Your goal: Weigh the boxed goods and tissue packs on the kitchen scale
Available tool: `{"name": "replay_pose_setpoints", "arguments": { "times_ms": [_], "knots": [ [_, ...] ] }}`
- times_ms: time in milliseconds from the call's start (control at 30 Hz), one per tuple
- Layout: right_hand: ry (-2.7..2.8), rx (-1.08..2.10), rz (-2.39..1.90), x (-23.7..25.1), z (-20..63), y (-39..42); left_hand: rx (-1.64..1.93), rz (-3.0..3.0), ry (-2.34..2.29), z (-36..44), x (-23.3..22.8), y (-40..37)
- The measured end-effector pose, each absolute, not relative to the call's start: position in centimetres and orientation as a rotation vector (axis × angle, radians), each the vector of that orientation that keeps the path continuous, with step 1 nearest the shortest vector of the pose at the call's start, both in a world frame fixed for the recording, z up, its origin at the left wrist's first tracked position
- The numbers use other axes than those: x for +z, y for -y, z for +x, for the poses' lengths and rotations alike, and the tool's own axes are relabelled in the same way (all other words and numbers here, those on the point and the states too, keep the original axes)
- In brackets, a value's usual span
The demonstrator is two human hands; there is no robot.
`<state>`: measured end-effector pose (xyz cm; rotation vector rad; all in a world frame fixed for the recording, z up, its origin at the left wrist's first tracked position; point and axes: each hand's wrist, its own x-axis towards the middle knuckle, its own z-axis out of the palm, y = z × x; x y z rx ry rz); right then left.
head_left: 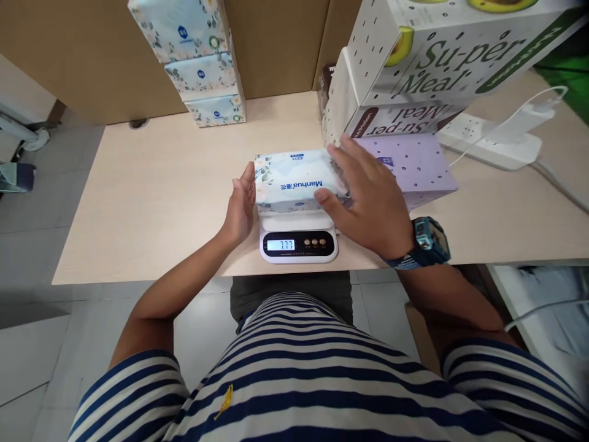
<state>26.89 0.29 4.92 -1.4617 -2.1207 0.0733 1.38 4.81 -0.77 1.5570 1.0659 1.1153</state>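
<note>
A pale blue floral pack of tissues (294,175) marked Manhua lies on a white kitchen scale (299,255) near the table's front edge. The scale's lit display (280,245) appears to read 7.77. My left hand (240,205) is beside the pack's left end, its fingers stretched out flat against that side. Over the right end, my right hand (370,196) has its thumb on the front part and its fingers reaching across the top and far side. That hand hides the pack's right end. A watch (430,239) is on my right wrist.
Similar tissue packs (207,80) are stacked at the back left. Su-per Meal boxes (442,61) stand at the right, with a lilac dotted box (409,162) in front. A white power strip (492,141) with cables lies farther right. A cardboard panel (280,49) closes the back.
</note>
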Motion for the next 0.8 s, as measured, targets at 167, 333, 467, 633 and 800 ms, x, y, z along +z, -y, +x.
{"name": "replay_pose_setpoints", "arguments": {
  "times_ms": [167,333,467,633,800],
  "knots": [
    [2.143,0.016,-1.518,5.1,27.9,-0.3,1.201,1.344,-0.975,0.7,-1.1,-5.1],
    [2.160,-0.006,-1.577,5.0,28.0,0.1,1.269,1.374,-1.095,0.1,-0.3,-5.2],
    [2.102,-0.039,-1.621,5.1,28.3,0.3,1.292,1.394,-1.119,-0.2,-0.1,-5.3],
    [2.065,-0.094,-1.630,4.8,28.5,0.6,1.307,1.380,-1.122,-0.3,-0.1,-5.3],
    [2.031,-0.134,-1.675,4.9,28.7,1.0,1.344,1.360,-1.133,-0.2,0.1,-5.2]
  ]
}}
